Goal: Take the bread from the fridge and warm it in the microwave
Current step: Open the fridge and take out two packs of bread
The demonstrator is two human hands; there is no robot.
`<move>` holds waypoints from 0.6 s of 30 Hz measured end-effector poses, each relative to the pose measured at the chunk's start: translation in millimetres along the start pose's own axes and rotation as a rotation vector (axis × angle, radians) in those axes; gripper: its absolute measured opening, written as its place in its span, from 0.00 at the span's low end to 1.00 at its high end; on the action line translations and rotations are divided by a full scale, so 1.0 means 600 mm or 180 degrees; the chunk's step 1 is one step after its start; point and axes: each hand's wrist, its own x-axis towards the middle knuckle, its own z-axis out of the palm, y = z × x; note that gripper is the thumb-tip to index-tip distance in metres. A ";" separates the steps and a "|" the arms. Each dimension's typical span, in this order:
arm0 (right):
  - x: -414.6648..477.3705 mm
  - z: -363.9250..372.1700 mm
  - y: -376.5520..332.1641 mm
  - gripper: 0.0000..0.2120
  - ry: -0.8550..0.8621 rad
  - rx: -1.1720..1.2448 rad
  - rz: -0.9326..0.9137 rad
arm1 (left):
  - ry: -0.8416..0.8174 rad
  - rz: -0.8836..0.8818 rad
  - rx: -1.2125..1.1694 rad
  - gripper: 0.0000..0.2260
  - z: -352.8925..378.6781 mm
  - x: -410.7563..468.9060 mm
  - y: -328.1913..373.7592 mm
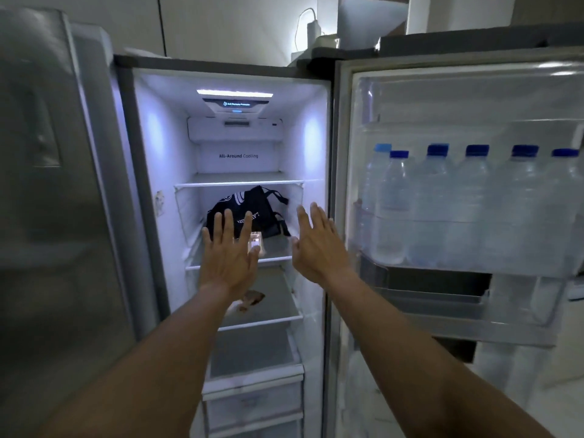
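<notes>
The fridge stands open and lit in front of me. Both my arms reach toward its second shelf. My left hand is flat with fingers spread, in front of a small clear pack that it partly hides. My right hand is also flat and spread, near the shelf's right end, holding nothing. A brown piece of bread lies on the shelf below, partly hidden by my left wrist.
A black bag sits at the back of the second shelf. The open right door carries a rack of several water bottles. The shut left door is grey steel. Drawers fill the bottom.
</notes>
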 end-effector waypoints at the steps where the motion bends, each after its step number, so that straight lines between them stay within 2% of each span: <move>1: 0.014 0.022 -0.012 0.31 -0.0048 0.0064 0.0019 | -0.0005 -0.0028 -0.0003 0.29 0.008 0.005 -0.023; 9: 0.138 0.191 -0.026 0.31 -0.0282 0.0147 0.0210 | -0.0244 -0.0239 -0.0044 0.29 0.132 0.066 -0.139; 13: 0.217 0.293 -0.016 0.34 -0.0366 0.0204 0.0265 | -0.0298 -0.0368 -0.0072 0.29 0.216 0.123 -0.185; 18: 0.323 0.397 0.009 0.32 -0.0449 0.0258 0.0328 | -0.0380 -0.0511 -0.0179 0.29 0.316 0.208 -0.225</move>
